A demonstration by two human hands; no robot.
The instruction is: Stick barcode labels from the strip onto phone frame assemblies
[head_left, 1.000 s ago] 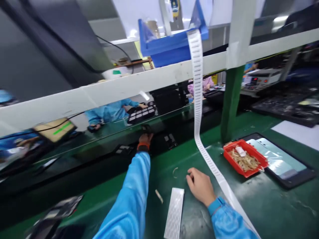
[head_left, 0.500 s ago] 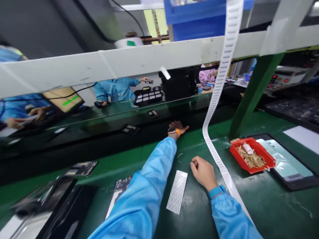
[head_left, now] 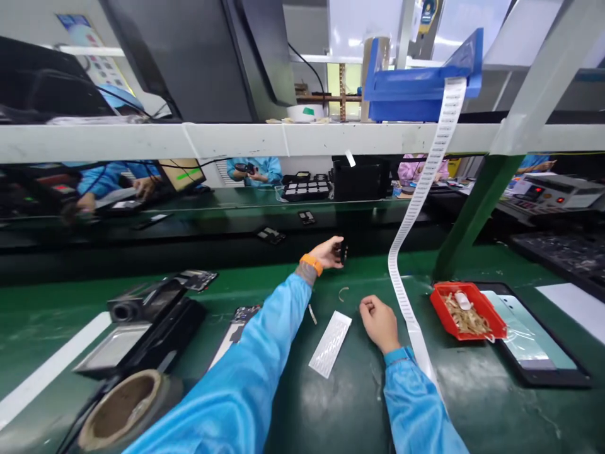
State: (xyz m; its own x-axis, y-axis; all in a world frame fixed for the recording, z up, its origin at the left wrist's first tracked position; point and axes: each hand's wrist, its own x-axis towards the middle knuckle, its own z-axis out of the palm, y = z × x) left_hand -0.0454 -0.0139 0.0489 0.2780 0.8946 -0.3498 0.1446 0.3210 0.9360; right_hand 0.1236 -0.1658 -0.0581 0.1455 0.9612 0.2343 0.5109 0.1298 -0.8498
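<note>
My left hand (head_left: 329, 253), with an orange watch band at the wrist, reaches out over the near edge of the black belt. Its fingers are closed around a thin dark electronic part (head_left: 344, 251) seen nearly edge-on. My right hand (head_left: 379, 323) lies on the green bench with curled fingers; anything inside them is hidden. Between my forearms lies a white label sheet (head_left: 331, 344) with rows of cut shapes. A small curved strip (head_left: 343, 293) sits beyond it. Just right of my right hand runs a long printed label strip (head_left: 410, 309).
A red bin (head_left: 439, 310) of tan scraps stands at right beside a tablet-like panel (head_left: 534, 334). At left are a black device (head_left: 142, 334), a tape roll (head_left: 123, 403) and a circuit board (head_left: 195, 279). Phone parts (head_left: 271, 235) lie on the belt (head_left: 222, 249). A shelf beam (head_left: 236, 140) crosses above; co-workers sit opposite.
My left hand, spread over the belt before, now grips the dark part and has come slightly back. My right hand stays on the bench. The view has tilted and shifted left.
</note>
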